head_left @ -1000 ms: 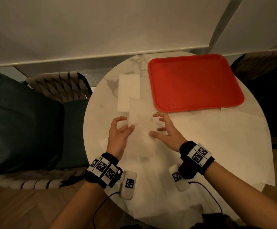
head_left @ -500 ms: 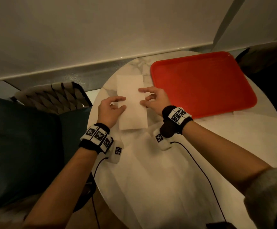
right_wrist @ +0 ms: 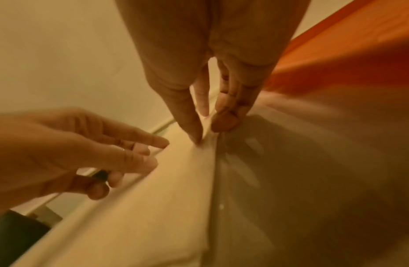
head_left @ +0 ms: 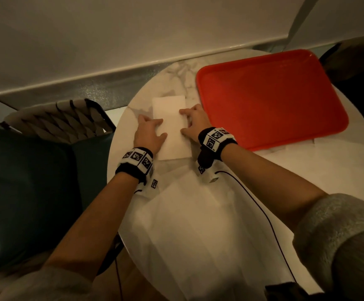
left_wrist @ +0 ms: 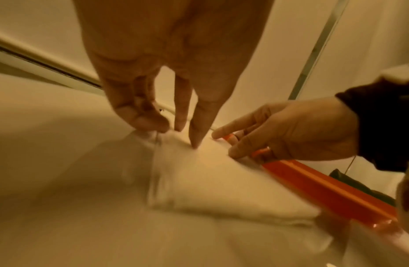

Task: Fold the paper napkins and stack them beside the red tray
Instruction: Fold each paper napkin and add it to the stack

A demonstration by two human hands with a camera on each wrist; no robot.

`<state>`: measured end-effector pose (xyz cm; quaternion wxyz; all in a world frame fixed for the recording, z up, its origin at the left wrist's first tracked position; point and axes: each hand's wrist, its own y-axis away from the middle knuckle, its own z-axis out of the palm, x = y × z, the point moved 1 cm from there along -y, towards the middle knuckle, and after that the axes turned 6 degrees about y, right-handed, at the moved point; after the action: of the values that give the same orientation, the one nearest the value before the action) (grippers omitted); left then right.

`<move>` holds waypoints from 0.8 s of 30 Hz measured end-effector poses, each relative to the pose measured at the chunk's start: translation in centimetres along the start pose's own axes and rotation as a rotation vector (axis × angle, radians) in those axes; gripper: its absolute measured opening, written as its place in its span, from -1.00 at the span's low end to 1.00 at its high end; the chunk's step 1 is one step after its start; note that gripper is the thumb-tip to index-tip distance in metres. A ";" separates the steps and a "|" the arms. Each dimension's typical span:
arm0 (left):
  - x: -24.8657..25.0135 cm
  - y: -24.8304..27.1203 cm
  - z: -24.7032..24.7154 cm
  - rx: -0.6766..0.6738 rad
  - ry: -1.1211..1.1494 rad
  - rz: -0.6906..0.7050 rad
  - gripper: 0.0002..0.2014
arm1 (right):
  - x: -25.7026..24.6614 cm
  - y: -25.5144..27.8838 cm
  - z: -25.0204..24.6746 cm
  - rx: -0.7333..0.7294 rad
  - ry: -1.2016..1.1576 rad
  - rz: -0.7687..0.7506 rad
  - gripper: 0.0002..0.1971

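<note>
A white folded napkin (head_left: 172, 131) lies on the marble table (head_left: 183, 70), just left of the red tray (head_left: 270, 98). My left hand (head_left: 155, 129) holds its left edge and my right hand (head_left: 189, 124) its right edge. In the left wrist view the left hand (left_wrist: 175, 133) has its thumb on top of the napkin (left_wrist: 221, 180) and curled fingers at the edge. In the right wrist view the right hand (right_wrist: 207, 131) pinches the napkin's (right_wrist: 153, 198) edge between thumb and fingers, close to the tray (right_wrist: 347, 45). Whatever lies under the napkin is hidden.
Several unfolded white napkins (head_left: 198, 224) spread over the near part of the table, and one more pokes out under the tray's near edge (head_left: 285, 148). A woven chair (head_left: 61, 120) with a teal cushion (head_left: 24, 192) stands to the left. The wall runs just behind the table.
Both hands carried the folded napkin from the table's middle to the far spot left of the tray, over the napkin that lay there. They now hold it down at its edges.
</note>
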<state>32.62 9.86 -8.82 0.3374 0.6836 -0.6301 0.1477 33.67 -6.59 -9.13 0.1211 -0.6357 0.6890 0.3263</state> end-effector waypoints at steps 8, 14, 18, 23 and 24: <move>5.1 7.7 -0.8 -0.001 0.044 0.155 -0.84 | 2.0 9.1 -8.6 0.052 0.013 -0.029 -0.65; 8.1 17.0 7.1 -0.277 0.031 0.179 -0.82 | 9.5 19.5 -11.9 -0.098 0.038 0.128 -0.66; 8.5 20.3 11.8 -0.302 -0.137 0.164 -0.53 | 14.9 25.7 -11.2 -0.143 0.060 0.218 -0.65; 9.1 21.6 14.2 -0.228 -0.317 0.083 -0.32 | 18.9 30.4 -8.3 -0.184 0.068 0.154 -0.62; 9.2 21.6 14.5 -0.209 -0.342 0.080 -0.33 | 19.4 30.9 -7.6 -0.203 0.085 0.135 -0.59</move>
<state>10.08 -6.05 -7.71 0.2885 0.6345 -0.7167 -0.0234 2.88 -27.28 -5.53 0.0044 -0.6101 0.6982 0.3745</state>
